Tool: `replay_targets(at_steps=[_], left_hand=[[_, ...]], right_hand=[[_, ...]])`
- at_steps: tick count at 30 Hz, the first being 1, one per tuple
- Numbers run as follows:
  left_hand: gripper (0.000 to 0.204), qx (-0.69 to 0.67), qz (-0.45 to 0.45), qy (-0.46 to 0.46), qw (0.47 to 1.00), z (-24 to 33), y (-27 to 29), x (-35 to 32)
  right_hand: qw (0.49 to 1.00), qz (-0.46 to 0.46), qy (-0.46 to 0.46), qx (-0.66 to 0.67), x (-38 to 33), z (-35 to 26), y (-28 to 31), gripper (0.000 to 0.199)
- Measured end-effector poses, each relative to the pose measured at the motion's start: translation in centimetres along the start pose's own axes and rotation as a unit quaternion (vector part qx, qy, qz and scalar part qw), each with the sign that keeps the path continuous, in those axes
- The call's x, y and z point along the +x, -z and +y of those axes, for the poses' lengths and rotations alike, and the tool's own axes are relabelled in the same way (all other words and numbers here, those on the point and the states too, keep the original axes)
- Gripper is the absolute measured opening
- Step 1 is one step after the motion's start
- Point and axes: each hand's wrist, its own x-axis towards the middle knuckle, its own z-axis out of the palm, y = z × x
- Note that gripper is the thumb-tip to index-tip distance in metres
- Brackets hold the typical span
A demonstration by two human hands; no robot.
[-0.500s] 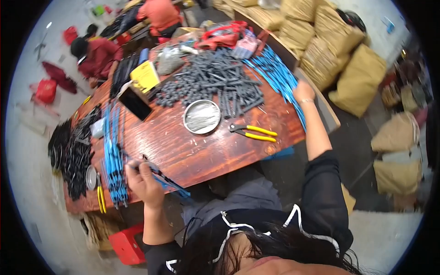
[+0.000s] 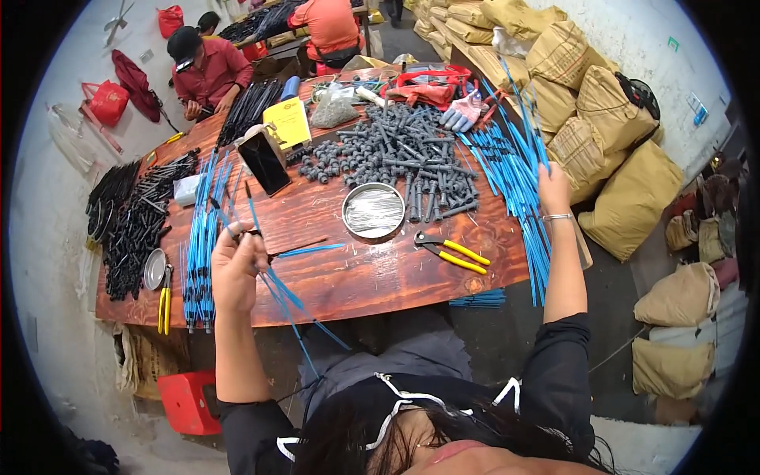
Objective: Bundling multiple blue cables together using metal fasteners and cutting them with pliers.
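Observation:
Several thin blue strips with black pieces on them fan out from my left hand, which is closed around them above the table's near left part. My right hand, with a bracelet at its wrist, is closed on long thin blue strips that stick up past the fingers. It is over the right-hand pile of blue strips; where the held strips end and the pile begins is hard to see. Beside my left hand lies a bundle of blue strips with black ends.
Mid-table are a heap of grey plastic parts, a round tin of thin metal pins, yellow-handled pliers and a propped phone. Black parts cover the left end. Stuffed sacks stand right; a co-worker sits far left.
The view has shifted. My right hand has raised strips from the right-hand pile, so they now point up. The strips in my left hand have turned and spread apart.

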Motion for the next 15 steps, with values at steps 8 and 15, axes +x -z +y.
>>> replay_targets(at_steps=[8,15], left_hand=[[0.014,-0.154,-0.022,0.063,0.986,-1.2,1.6,1.5],[0.012,-0.134,-0.037,0.012,0.990,-2.3,3.1,1.0]], right_hand=[[0.937,-0.187,-0.019,0.293,-1.2,-5.5,2.0,0.034],[0.988,-0.040,0.146,0.037,-0.6,-5.8,4.4,0.026]])
